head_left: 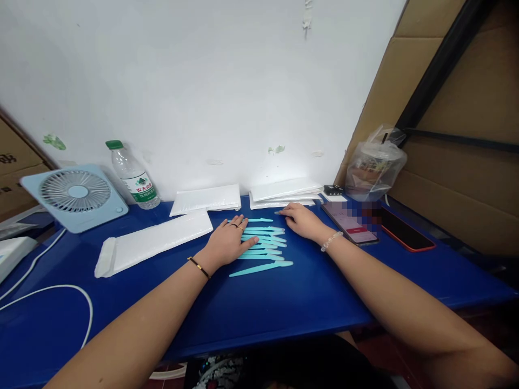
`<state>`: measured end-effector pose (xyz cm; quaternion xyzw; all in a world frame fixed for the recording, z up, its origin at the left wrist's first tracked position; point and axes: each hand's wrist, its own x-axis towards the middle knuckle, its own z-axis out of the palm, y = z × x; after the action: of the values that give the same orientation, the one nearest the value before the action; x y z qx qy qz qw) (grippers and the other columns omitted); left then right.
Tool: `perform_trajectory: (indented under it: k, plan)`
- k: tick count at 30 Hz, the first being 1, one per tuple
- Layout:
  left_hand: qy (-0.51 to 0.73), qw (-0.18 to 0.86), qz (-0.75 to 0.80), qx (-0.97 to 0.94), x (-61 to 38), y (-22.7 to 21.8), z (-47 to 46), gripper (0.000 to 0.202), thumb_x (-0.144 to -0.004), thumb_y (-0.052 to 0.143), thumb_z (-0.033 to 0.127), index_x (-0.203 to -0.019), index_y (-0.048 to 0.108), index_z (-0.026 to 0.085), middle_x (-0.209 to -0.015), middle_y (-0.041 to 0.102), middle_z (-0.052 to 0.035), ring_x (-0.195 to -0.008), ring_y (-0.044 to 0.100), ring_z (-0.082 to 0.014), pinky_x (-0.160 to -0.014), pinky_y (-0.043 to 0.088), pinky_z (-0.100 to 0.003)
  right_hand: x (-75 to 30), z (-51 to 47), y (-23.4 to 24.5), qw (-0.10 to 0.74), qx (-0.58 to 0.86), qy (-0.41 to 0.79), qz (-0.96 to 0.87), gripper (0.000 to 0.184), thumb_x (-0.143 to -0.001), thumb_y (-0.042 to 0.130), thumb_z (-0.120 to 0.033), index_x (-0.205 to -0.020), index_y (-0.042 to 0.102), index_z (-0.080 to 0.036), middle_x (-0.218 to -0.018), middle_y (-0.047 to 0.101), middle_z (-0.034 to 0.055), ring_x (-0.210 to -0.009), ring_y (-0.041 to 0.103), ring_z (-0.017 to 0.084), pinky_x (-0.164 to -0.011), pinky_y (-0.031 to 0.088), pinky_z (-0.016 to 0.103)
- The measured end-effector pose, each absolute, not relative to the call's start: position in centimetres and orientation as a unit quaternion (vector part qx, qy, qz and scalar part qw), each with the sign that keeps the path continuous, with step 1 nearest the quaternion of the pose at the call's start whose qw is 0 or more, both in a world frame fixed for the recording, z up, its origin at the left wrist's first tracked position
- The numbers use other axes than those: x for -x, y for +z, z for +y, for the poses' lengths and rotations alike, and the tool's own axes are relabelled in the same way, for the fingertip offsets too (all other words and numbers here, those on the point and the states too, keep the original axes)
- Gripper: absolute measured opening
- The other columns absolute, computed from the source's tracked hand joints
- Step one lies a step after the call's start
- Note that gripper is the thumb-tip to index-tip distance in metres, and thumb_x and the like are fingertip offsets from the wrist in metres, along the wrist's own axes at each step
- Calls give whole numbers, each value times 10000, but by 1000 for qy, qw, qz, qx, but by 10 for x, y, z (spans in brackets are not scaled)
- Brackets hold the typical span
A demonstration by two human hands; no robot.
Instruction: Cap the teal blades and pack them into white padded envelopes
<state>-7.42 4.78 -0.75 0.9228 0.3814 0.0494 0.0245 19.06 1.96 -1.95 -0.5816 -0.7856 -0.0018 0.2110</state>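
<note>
Several light-blue eyebrow razors (261, 268) lie side by side in a column on the blue table, handles to the left and narrow ends to the right. My left hand (227, 240) rests flat over their handle ends, fingers stretched out and thumb apart, hiding part of the razors. To the right of the column, my right hand (300, 220) has its fingers pinched close to the tabletop. A small clear piece like a blade cap (277, 212) shows at its fingertips. The nearest razor lies slightly tilted, apart from the others.
White padded envelopes (206, 199) lie along the wall, with a long one (158, 243) left of my hand. A fan (77, 197) and a water bottle (135, 178) stand at left. Two phones (352, 224) (407, 229) and a bagged cup (375, 167) are at right.
</note>
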Motion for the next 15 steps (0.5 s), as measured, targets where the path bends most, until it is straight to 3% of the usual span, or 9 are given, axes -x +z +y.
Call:
perform_trajectory:
  k: [15]
  plan:
    - [60, 12, 381, -923, 69, -11, 39, 878, -810, 253, 740, -1380, 385, 86, -1443, 352, -182, -1352, 294, -305, -1094, 224, -425, -154, -1, -12, 231, 550, 79, -799, 461, -759, 486, -58, -1195, 615, -141, -994, 590, 107, -953, 538, 224, -876, 451, 359]
